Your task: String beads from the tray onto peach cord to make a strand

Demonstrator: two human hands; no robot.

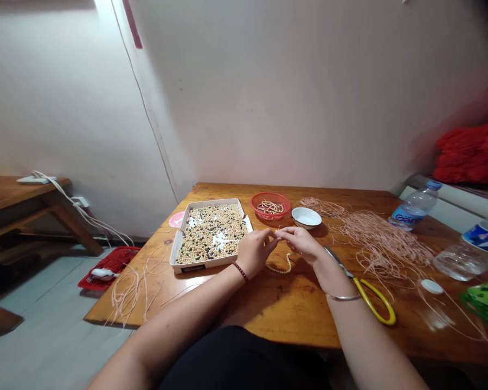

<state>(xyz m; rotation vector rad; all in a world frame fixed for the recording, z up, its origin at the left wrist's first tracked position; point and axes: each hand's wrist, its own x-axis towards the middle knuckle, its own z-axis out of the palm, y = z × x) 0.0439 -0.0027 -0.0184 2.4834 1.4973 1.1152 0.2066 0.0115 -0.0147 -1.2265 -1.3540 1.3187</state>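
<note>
My left hand [254, 251] and my right hand [301, 241] meet above the wooden table, fingertips pinched close together. Between them is a thin pink cord [277, 232], hard to see at this size. Below the fingers a short strand of cream beads [285, 271] curves on the tabletop. Left of my left hand sits a shallow white box [211, 262] full of loose beads, mostly cream, some black. Scissors with yellow handles [374, 303] lie beside my right forearm, their blades partly hidden by it.
Behind my hands stand a red basket [255, 208] with bead strands and a white bowl [307, 218]. Bundles of pink cord [382, 233] spread at right, near plastic bottles [415, 207] and a white cap [431, 286]. More cord [126, 295] hangs over the left edge.
</note>
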